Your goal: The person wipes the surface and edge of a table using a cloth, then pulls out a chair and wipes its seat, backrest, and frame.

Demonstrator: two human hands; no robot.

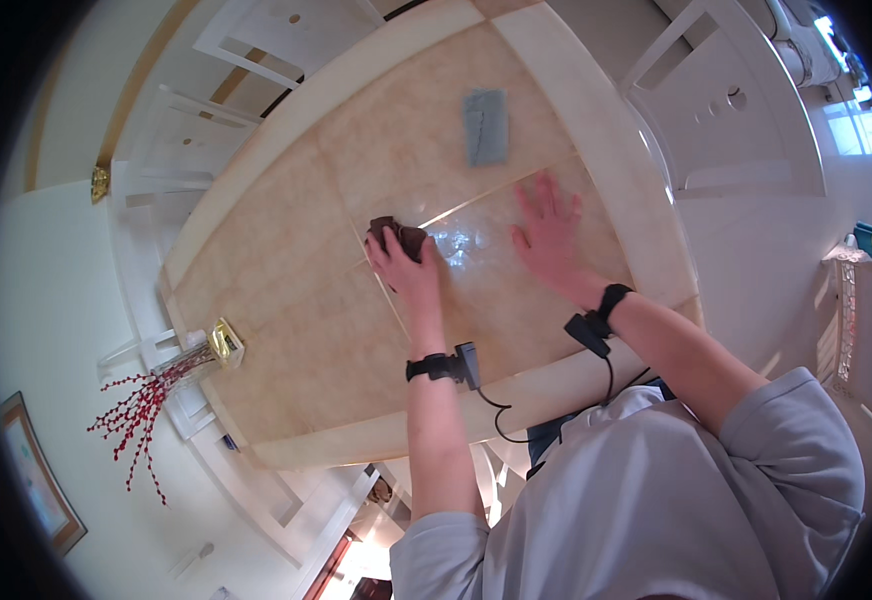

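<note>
My left hand [412, 279] is closed over a crumpled dark brown cloth [410, 238], pressing it against the tabletop [286, 300]. That top has a beige, marble-like surface with thin joint lines. To the right, my right hand [548, 234] is spread with its fingers apart and holds nothing. Whether its palm touches the table is hard to tell. Beyond both hands lies a flat, pale blue-grey folded cloth or packet [485, 127]. Light glints off the surface between my hands.
At the table's left end stands a clear vase [185, 364] of red-berry stems beside a gold box [225, 343]. White chairs [721, 105] surround the table. A black strap with a cabled device [590, 330] sits on each wrist; the cables hang near the table's edge.
</note>
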